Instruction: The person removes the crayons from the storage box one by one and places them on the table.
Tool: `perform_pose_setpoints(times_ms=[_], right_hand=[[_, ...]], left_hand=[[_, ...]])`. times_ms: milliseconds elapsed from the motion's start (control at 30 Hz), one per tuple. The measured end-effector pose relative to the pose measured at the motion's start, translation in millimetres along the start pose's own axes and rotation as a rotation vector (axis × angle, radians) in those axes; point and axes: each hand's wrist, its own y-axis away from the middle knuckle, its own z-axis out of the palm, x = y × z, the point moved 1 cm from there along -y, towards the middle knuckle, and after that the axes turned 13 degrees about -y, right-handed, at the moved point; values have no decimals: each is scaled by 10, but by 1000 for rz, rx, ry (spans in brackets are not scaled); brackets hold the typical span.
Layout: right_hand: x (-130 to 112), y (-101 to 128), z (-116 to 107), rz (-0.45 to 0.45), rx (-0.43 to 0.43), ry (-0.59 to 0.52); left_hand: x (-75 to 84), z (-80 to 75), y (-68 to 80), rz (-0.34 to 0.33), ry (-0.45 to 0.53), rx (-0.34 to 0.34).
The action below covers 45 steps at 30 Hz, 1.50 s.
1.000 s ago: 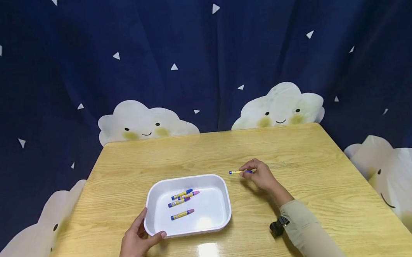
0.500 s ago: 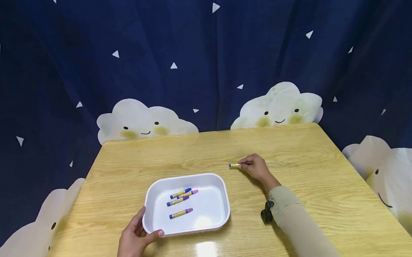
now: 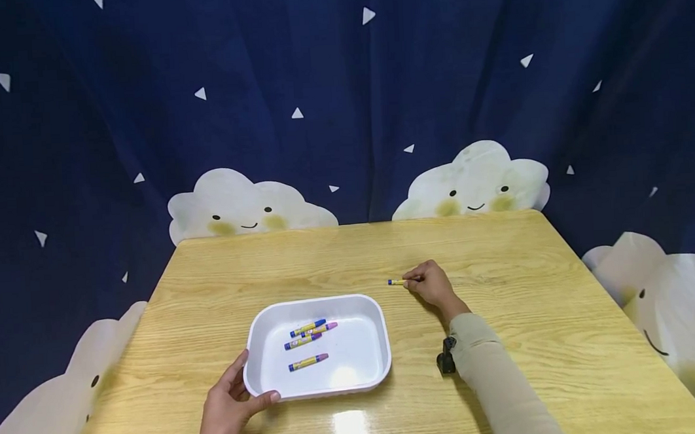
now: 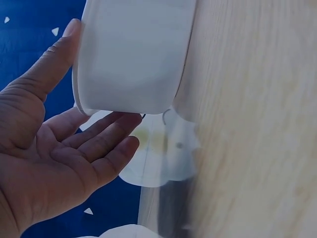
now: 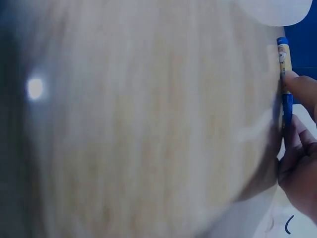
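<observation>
The right grip (image 3: 434, 286) pinches a blue crayon (image 3: 395, 282) near the white tray's (image 3: 363, 354) far right corner. The left grip (image 3: 225, 407) holds the tray's near left corner between thumb and fingers. Inside lie four crayons (image 3: 308, 362), three bunched, one apart.

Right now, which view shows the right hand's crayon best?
The right wrist view: there the crayon looks larger, with its printed wrapper and blue tip visible. The head view shows it small and partly behind fingers; the left wrist view shows none of it.
</observation>
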Motion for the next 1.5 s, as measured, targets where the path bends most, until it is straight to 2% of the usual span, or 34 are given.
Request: perform_pose_setpoints(times_ms=[100, 267, 533, 900, 1067, 1300, 1500], right_hand=[[-73, 54, -20, 71, 44, -43], [-344, 180, -8, 163, 105, -134], [-681, 362, 137, 219, 43, -320], [-1090, 460, 403, 111, -116, -418], [-1151, 437, 584, 75, -191, -485], [-1302, 434, 823, 91, -256, -417], [-1232, 395, 1087, 27, -328, -216]], left_hand=[[12, 14, 5, -11, -5, -3], [25, 33, 12, -5, 16, -1], [18, 48, 29, 8, 6, -1], [34, 20, 25, 10, 15, -5], [30, 13, 20, 7, 6, -2], [13, 10, 15, -11, -10, -3], [3, 2, 9, -32, -12, -2]])
